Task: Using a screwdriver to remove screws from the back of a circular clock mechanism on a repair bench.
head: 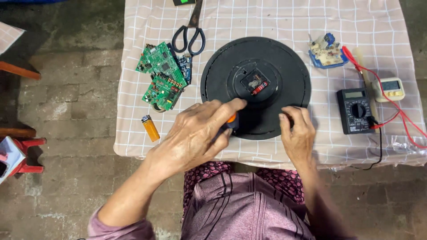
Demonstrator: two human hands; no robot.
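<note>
The fingers [222,110] of the left hand [198,133] curl shut around a small tool with an orange grip [231,118]; only a sliver of orange and a dark bit show between thumb and forefinger, so I cannot tell what kind of tool it is. The right hand [297,133] bends its fingertips [284,118] down onto the near rim of the round black clock back [275,71], pressing rather than grasping; what lies under them is hidden. The clock lies face down in the middle of the checked tablecloth [275,22], its small mechanism [255,82] open at the centre with a red part inside. Left of it lie green circuit boards [162,75], scissors [190,35] cut off at the top, and an orange lighter [150,128]. To the right sit a black multimeter [354,110] and red leads [391,104].
</note>
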